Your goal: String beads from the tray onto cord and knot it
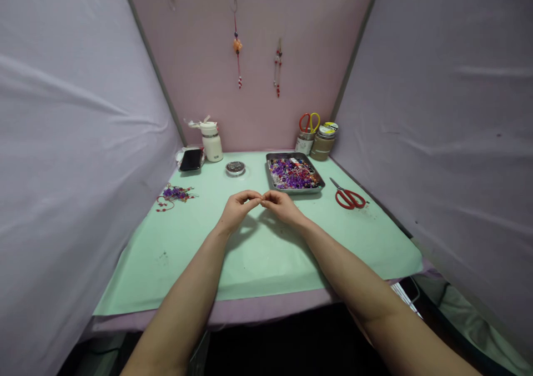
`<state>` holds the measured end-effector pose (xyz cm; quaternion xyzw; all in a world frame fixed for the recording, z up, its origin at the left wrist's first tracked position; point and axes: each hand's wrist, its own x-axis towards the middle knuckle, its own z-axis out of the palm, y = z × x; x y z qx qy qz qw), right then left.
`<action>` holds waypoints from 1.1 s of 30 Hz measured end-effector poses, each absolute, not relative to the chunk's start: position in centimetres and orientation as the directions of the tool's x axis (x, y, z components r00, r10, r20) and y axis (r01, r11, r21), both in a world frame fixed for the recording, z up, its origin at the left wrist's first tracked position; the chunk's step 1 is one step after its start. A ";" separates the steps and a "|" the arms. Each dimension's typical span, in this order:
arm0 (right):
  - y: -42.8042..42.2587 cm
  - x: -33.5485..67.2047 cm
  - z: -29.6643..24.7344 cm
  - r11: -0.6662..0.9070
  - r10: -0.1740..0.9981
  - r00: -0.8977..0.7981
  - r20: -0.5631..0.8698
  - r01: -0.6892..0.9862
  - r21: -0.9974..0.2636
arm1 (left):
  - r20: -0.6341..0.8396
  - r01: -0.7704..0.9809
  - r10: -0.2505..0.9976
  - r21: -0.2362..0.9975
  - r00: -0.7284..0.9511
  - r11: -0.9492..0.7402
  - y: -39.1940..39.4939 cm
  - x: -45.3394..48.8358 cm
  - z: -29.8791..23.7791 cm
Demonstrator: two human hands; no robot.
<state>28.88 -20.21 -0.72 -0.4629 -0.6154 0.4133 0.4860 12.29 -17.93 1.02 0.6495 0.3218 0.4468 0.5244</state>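
My left hand [238, 208] and my right hand [283, 205] meet over the middle of the green table cover [266, 270]. Their thumbs and forefingers are pinched together, tip to tip. Whatever lies between the fingertips is too small to make out. Just behind my right hand is a metal tray [300, 191] holding many purple, clear and dark beads [287, 173] and some red-and-white cord. Red-handled scissors [350, 198] lie to the right of the tray. A small round clear case [235, 169] with dark contents sits behind my left hand.
At the left edge lies a pile of purple beaded strings [177, 193]. A phone [191, 160] and a cream bottle [212, 143] stand at the back left. A tin [305, 143] with scissors and a jar [323, 145] are back right. Two beaded strands, one an orange charm [237, 45], hang on the wall.
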 end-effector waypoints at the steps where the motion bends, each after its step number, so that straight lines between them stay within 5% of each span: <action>1: -20.2 28.9 -0.8 0.235 0.970 -0.105 0.218 0.190 -0.953 | 0.227 -0.047 0.897 0.973 0.379 -0.226 -17.9 12.3 1.0; 11: -20.1 29.0 -1.0 0.427 0.883 0.016 0.470 0.387 -0.817 | 0.141 -0.025 0.941 0.990 0.309 -0.140 -17.3 12.5 0.4; 17: -20.7 28.8 -0.5 0.541 0.770 0.011 0.639 0.521 -0.660 | 0.365 0.256 0.900 0.870 0.239 -0.421 -17.5 12.7 0.0; 24: -20.6 28.7 -1.2 0.469 0.772 -0.041 0.634 0.711 -0.524 | 0.555 0.381 0.778 0.678 0.295 -0.628 -17.6 13.0 -0.9; 33: -20.5 28.6 -1.3 0.502 0.767 -0.069 0.638 0.684 -0.529 | 0.433 0.317 0.867 0.809 0.247 -0.495 -17.8 13.3 -0.7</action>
